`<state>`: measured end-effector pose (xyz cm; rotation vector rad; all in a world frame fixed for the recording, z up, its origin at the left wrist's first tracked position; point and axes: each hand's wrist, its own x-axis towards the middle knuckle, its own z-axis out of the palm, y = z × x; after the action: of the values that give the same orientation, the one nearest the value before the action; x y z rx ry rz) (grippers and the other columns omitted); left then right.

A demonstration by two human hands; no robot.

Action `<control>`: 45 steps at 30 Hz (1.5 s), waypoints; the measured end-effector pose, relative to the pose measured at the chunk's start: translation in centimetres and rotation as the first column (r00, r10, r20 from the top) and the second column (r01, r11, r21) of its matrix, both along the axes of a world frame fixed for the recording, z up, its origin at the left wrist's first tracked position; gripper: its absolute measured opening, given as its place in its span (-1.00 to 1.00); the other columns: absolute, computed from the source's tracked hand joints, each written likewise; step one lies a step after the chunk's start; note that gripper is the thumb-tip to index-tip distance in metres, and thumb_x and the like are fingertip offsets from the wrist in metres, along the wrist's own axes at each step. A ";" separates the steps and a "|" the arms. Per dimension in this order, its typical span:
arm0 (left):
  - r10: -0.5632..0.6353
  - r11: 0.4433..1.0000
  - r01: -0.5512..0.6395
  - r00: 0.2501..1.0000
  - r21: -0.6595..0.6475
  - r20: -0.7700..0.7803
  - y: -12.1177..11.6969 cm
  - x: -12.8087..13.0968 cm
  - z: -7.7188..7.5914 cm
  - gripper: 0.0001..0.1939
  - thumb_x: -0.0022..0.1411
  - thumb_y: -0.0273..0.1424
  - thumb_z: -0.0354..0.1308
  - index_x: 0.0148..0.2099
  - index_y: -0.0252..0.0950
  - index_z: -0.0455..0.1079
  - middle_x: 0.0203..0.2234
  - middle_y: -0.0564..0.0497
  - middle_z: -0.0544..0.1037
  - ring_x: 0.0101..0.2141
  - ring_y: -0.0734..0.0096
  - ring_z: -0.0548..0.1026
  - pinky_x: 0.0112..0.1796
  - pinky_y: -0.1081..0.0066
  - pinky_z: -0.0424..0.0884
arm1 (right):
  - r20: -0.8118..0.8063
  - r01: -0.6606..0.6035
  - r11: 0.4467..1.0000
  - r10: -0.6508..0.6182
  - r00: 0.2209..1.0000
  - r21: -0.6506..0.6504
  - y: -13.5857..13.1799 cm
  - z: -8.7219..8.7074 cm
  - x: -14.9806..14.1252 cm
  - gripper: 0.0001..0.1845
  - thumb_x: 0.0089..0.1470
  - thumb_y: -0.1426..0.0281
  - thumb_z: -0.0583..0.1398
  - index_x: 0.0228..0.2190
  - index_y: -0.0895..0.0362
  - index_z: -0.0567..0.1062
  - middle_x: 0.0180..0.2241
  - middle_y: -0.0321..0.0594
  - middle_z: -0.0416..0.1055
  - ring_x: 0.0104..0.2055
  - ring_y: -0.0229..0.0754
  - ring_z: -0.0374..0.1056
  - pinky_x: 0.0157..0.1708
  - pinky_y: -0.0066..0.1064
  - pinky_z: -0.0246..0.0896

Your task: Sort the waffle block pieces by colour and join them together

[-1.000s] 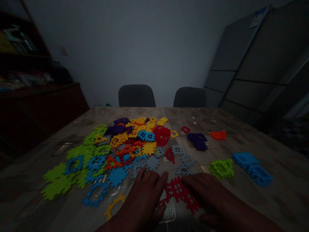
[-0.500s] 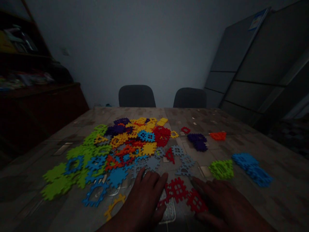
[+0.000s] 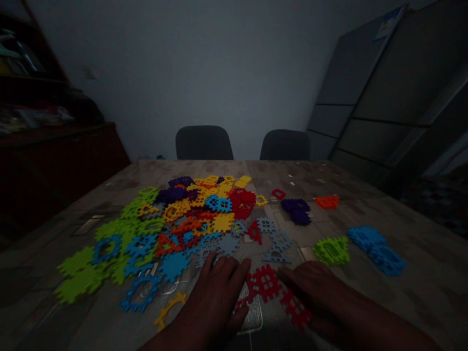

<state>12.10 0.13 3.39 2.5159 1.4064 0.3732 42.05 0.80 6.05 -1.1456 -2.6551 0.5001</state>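
Observation:
In front of me lie red interlocking plastic tiles on the table. The middle one, a red window tile (image 3: 267, 282), is flat between my hands. My left hand (image 3: 218, 292) has its thumb and index finger around the edge of a left red tile (image 3: 250, 288), partly hidden. My right hand (image 3: 317, 291) grips a right red window tile (image 3: 293, 308) at its outer side, the fingers covering part of it. Its fingertips reach the middle tile's right edge. Just beyond are grey tiles (image 3: 281, 239) and a red triangular piece (image 3: 254, 232).
A heap of mixed tiles, with green (image 3: 81, 273), blue (image 3: 174, 265) and yellow (image 3: 224, 223) ones, spreads over the left of the table (image 3: 120, 185). To the right lie green tiles (image 3: 332, 250), blue tiles (image 3: 385, 259), and purple tiles (image 3: 297, 210). Two chairs (image 3: 204, 143) stand behind.
My right hand has shifted left and forward, its fingertips now at the middle red tile. The right red tile turned slightly. My left hand stays nearly in place; the view moved a little.

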 end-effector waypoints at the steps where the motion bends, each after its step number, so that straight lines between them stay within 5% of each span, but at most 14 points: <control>1: 0.000 1.000 0.000 1.000 0.016 0.006 0.0 0.0 -0.2 -0.20 0.06 -0.55 0.18 0.35 -0.21 0.11 0.05 -0.13 0.46 0.07 0.02 0.40 0.25 -0.32 -0.01 | -0.005 -0.018 1.000 0.018 1.000 -0.023 0.0 0.1 0.0 0.09 -0.06 0.66 0.24 0.38 -0.23 0.01 0.19 -0.24 0.37 0.19 0.01 0.29 0.20 -0.13 0.27; 5: -0.004 0.996 0.002 1.000 0.085 0.031 -0.1 -0.1 -1.0 -0.20 0.05 -0.55 0.19 0.34 -0.19 0.10 0.04 -0.12 0.46 0.05 0.01 0.42 0.24 -0.33 0.04 | 0.000 -0.070 0.994 0.071 0.998 -0.084 0.2 0.3 0.5 0.12 -0.03 0.62 0.25 0.41 -0.15 -0.12 0.25 -0.14 0.27 0.28 0.11 0.17 0.24 0.01 0.19; 10: -0.004 0.993 0.000 1.000 0.115 0.031 -0.1 0.0 -0.9 -0.20 0.05 -0.56 0.18 0.34 -0.19 0.09 0.02 -0.11 0.47 0.03 0.03 0.43 0.23 -0.32 0.06 | 0.007 -0.083 0.996 0.083 0.997 0.030 1.3 1.0 -0.4 0.11 0.06 0.52 0.28 0.42 -0.16 -0.19 0.34 -0.09 0.16 0.34 0.18 0.08 0.29 0.11 0.07; 24: 0.005 0.990 -0.009 1.000 0.139 0.030 0.1 -0.2 -1.6 -0.11 -0.01 -0.57 0.20 0.36 -0.20 0.02 0.00 -0.09 0.49 0.03 0.04 0.44 0.24 -0.30 0.04 | -0.014 -0.213 0.977 0.213 0.977 -0.003 4.0 1.0 -4.9 0.19 -0.01 0.49 0.40 0.42 -0.02 -0.17 0.26 -0.04 0.26 0.28 0.16 0.14 0.36 0.09 -0.18; 36: -0.026 0.986 0.029 0.999 0.162 -0.022 0.4 -0.6 -1.9 -0.05 -0.07 -0.57 0.17 0.38 -0.22 -0.04 -0.06 -0.10 0.51 -0.03 0.03 0.48 0.19 -0.28 0.18 | 0.055 -0.280 0.959 0.278 0.959 0.038 4.6 0.9 -5.6 0.03 -0.05 0.49 0.30 0.39 0.16 0.02 0.08 0.05 0.35 0.12 0.12 0.20 0.20 0.01 0.05; 45: 0.000 0.956 0.004 1.000 0.294 -0.013 0.4 -0.7 -2.9 -0.07 -0.07 -0.53 0.16 0.36 -0.21 -0.05 -0.11 -0.06 0.53 -0.07 0.08 0.49 0.17 -0.16 0.22 | 0.069 -0.330 0.943 0.328 0.942 0.029 5.0 1.5 -5.9 -0.01 0.03 0.44 0.30 0.38 0.22 0.01 0.11 0.11 0.35 0.14 0.10 0.21 0.26 -0.02 -0.05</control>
<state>11.36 0.58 0.48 2.7555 1.4461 0.6084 36.14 5.76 7.53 -0.7158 -2.9129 0.4676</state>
